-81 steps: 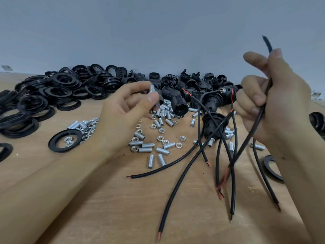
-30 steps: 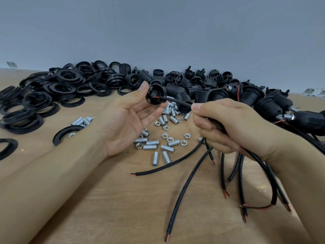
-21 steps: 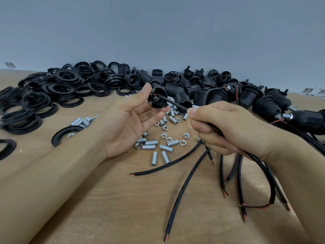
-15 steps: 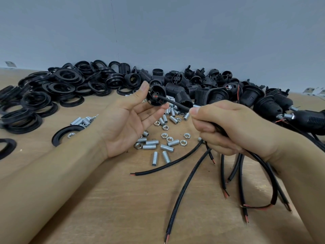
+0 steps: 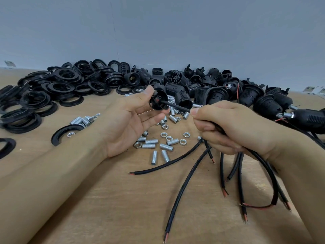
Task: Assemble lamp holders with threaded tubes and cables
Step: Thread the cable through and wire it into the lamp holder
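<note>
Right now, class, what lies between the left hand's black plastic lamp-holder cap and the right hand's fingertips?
In the head view, a short bare stretch of black cable bridges the black plastic lamp-holder cap and the right hand.

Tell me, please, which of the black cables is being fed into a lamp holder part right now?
The cable pinched by the right hand, its tip inside the cap the left hand holds; the others lie loose.

No text, label, brand or number can be read. A black holder part (image 5: 176, 77) at twelve o'clock bears raised marks, too small to make out. Paper scraps (image 5: 10, 63) at nine o'clock are blurred.
</note>
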`<state>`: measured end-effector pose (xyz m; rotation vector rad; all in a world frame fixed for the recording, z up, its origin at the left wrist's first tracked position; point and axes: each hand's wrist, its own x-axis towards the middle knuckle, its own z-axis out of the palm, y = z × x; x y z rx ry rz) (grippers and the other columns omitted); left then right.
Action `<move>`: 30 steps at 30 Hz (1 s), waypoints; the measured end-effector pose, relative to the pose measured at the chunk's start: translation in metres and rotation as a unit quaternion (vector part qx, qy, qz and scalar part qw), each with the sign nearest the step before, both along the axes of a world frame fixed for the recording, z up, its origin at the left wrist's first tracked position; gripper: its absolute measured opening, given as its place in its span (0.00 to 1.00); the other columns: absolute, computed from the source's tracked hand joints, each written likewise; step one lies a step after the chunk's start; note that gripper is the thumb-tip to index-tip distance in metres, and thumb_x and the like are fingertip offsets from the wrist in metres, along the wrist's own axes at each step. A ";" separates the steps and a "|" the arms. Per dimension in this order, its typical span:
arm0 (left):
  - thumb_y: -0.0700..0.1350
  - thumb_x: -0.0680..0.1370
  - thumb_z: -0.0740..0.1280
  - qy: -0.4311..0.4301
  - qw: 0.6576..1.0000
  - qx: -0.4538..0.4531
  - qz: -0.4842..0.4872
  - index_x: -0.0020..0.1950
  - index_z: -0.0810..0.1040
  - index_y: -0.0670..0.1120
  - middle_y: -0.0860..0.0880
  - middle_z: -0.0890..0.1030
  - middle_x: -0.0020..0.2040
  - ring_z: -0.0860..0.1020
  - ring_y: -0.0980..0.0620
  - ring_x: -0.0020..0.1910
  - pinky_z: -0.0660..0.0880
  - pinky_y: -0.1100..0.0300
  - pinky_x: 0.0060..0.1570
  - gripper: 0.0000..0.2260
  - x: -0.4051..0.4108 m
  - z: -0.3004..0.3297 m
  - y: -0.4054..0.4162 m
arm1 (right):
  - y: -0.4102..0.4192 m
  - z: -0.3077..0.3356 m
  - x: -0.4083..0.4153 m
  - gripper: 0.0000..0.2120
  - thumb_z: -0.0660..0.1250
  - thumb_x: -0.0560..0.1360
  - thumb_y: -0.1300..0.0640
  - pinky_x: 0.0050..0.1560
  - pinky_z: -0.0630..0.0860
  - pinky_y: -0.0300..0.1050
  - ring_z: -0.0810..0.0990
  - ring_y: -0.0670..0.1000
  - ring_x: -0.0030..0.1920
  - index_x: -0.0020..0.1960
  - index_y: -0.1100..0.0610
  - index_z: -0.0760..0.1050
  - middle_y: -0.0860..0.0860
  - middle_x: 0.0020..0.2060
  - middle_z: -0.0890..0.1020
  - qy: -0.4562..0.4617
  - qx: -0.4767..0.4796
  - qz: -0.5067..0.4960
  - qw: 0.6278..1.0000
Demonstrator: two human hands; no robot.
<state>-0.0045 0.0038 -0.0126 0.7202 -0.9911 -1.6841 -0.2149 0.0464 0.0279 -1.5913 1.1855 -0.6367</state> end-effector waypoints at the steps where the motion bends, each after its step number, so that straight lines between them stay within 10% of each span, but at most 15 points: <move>1: 0.49 0.72 0.71 -0.001 1.000 -0.011 0.001 0.42 0.87 0.48 0.44 0.86 0.50 0.85 0.48 0.49 0.80 0.61 0.46 0.07 0.000 -0.001 -0.001 | 0.000 0.000 0.000 0.21 0.54 0.81 0.52 0.22 0.51 0.34 0.52 0.48 0.17 0.30 0.55 0.62 0.52 0.16 0.59 0.003 -0.001 0.004 1.000; 9: 0.45 0.59 0.79 -0.011 0.998 -0.049 0.027 0.61 0.77 0.43 0.46 0.86 0.51 0.85 0.50 0.49 0.80 0.61 0.45 0.31 0.000 0.000 0.000 | 0.000 -0.003 0.010 0.22 0.55 0.81 0.49 0.22 0.53 0.34 0.53 0.48 0.17 0.30 0.55 0.63 0.52 0.16 0.58 -0.092 -0.020 -0.003 0.996; 14: 0.45 0.63 0.79 -0.047 0.993 -0.095 0.043 0.56 0.81 0.41 0.45 0.86 0.47 0.84 0.51 0.43 0.80 0.63 0.41 0.24 -0.003 -0.001 0.003 | -0.005 -0.006 0.010 0.25 0.54 0.81 0.42 0.23 0.55 0.33 0.55 0.48 0.15 0.34 0.57 0.71 0.52 0.15 0.60 -0.092 -0.041 -0.081 0.992; 21: 0.47 0.73 0.70 -0.163 0.965 -0.206 0.019 0.47 0.87 0.47 0.46 0.86 0.41 0.82 0.53 0.37 0.79 0.63 0.40 0.08 -0.002 -0.004 0.009 | -0.008 -0.002 -0.002 0.15 0.60 0.81 0.59 0.22 0.54 0.32 0.56 0.47 0.16 0.36 0.61 0.73 0.51 0.17 0.61 -0.188 -0.012 -0.087 0.978; 26: 0.53 0.71 0.71 -0.280 0.919 -0.275 0.026 0.41 0.86 0.53 0.51 0.82 0.34 0.78 0.54 0.33 0.76 0.62 0.35 0.06 -0.004 -0.008 0.013 | -0.009 -0.011 0.002 0.09 0.59 0.81 0.62 0.22 0.56 0.32 0.58 0.47 0.16 0.55 0.59 0.78 0.52 0.17 0.63 -0.155 -0.028 -0.073 0.985; 30: 0.53 0.74 0.69 -0.309 0.891 -0.323 0.082 0.39 0.84 0.56 0.56 0.79 0.30 0.73 0.58 0.28 0.70 0.63 0.31 0.06 -0.005 -0.008 0.011 | -0.009 -0.010 0.004 0.12 0.63 0.79 0.47 0.21 0.65 0.38 0.73 0.51 0.24 0.52 0.54 0.81 0.53 0.28 0.77 -0.128 -0.086 -0.084 0.984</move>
